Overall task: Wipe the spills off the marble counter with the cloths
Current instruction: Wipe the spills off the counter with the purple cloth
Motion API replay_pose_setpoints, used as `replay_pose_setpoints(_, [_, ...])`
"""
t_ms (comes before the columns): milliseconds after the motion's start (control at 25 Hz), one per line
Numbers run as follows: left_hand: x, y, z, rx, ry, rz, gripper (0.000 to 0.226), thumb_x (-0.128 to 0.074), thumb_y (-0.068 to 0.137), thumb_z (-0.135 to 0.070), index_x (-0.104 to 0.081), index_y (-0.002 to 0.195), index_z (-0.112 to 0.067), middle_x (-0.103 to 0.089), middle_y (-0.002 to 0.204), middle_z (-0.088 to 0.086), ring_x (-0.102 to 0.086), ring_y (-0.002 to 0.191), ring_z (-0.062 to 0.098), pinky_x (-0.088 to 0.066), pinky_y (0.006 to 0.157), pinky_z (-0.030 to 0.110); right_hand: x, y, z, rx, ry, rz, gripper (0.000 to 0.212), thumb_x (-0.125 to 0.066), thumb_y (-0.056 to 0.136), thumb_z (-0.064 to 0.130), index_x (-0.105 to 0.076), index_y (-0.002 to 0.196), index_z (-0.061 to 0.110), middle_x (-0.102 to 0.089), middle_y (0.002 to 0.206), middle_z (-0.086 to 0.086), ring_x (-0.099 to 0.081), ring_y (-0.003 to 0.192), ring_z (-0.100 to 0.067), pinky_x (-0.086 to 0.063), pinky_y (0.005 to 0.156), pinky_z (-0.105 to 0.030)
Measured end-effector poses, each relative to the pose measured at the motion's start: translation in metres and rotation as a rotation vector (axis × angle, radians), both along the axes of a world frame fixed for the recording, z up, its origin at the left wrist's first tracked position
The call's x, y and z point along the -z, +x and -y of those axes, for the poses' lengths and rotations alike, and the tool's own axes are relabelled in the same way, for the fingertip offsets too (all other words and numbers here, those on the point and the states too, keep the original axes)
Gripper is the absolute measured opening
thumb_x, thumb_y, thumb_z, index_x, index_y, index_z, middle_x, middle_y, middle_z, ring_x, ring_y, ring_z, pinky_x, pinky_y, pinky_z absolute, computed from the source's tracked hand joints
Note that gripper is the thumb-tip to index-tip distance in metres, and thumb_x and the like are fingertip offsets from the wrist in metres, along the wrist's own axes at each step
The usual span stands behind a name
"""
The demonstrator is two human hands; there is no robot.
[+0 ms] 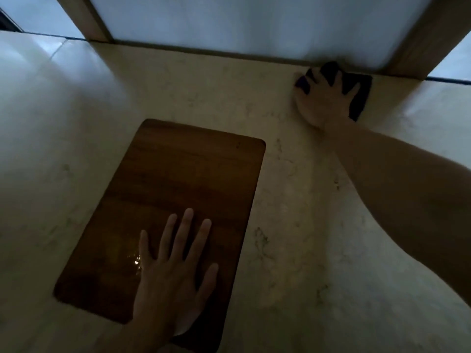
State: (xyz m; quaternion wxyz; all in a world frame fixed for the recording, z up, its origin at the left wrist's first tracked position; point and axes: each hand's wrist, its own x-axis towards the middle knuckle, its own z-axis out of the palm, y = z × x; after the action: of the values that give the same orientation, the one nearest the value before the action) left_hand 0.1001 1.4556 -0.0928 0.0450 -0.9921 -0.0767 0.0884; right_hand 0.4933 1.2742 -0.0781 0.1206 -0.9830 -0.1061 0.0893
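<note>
A dark cloth (360, 98) lies flat on the pale marble counter (293, 200) at the far right, against the back wall. My right hand (323, 98) presses down on it with fingers spread, the arm stretched out from the right. My left hand (175, 263) rests palm down, fingers apart, on the near end of a wooden cutting board (178, 174) that lies on the counter at centre left. A small wet glint shows on the board beside my left thumb. Only one cloth is visible.
A frosted window panel (242, 24) with a wooden frame (420, 47) stands along the back edge of the counter. The counter runs on to the left and to the right of the board. The scene is dim.
</note>
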Motion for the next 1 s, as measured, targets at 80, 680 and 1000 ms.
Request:
replay_pose_setpoints(80, [-0.001,-0.003,0.002,-0.023,-0.035,-0.004,0.07,-0.011,0.097,-0.065,-0.01,0.159,-0.031,-0.006,0.169,0.003,-0.01,0.154,0.029,-0.016,0.114,0.069,-0.001,-0.027,-0.005,-0.214,-0.063,0.042,0.059,-0.015,0.099,0.061,-0.016,0.156,0.043,-0.007,0.167,0.01,0.006,0.153,-0.032,0.009,0.115,-0.068])
replay_pose_setpoints(680, [-0.012,-0.051,0.014,-0.153,-0.236,0.08,0.06,-0.019,0.1,-0.057,-0.017,0.155,-0.033,-0.012,0.167,0.002,-0.007,0.153,0.03,-0.01,0.118,0.066,-0.005,-0.526,0.041,-0.51,-0.062,0.006,0.054,-0.024,0.099,0.061,-0.018,0.152,0.052,-0.004,0.166,0.016,0.015,0.152,-0.026,0.018,0.115,-0.062])
replay_pose_setpoints(1000, [0.002,-0.115,0.005,-0.074,-0.215,0.048,0.065,-0.008,0.097,-0.065,-0.006,0.157,-0.04,0.0,0.169,-0.003,0.001,0.154,0.026,0.003,0.12,0.062,-0.011,-0.648,0.072,-0.593,-0.122,-0.012,0.062,-0.012,0.091,0.061,-0.013,0.152,0.05,-0.008,0.167,0.01,0.014,0.152,-0.031,0.009,0.113,-0.07])
